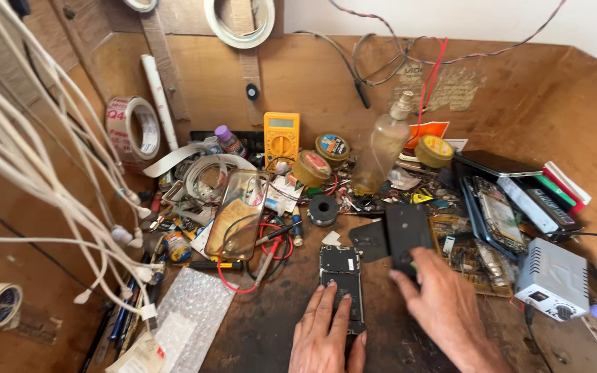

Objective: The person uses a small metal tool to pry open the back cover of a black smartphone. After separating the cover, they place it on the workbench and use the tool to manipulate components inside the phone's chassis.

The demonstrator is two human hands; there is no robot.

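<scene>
The left hand point(326, 331) presses flat, fingers spread, on the opened black smartphone point(340, 280) lying on the dark wooden desk point(271, 331). The right hand point(443, 304) pinches a thin black back panel point(405, 235) by its lower edge, just right of the phone. Both parts look light, rigid and fragile, best gripped at the edges.

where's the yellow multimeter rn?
In the head view, the yellow multimeter stands at the back of the bench, left of centre, leaning on the wooden wall between a purple-capped bottle and a round solder tin.
</scene>
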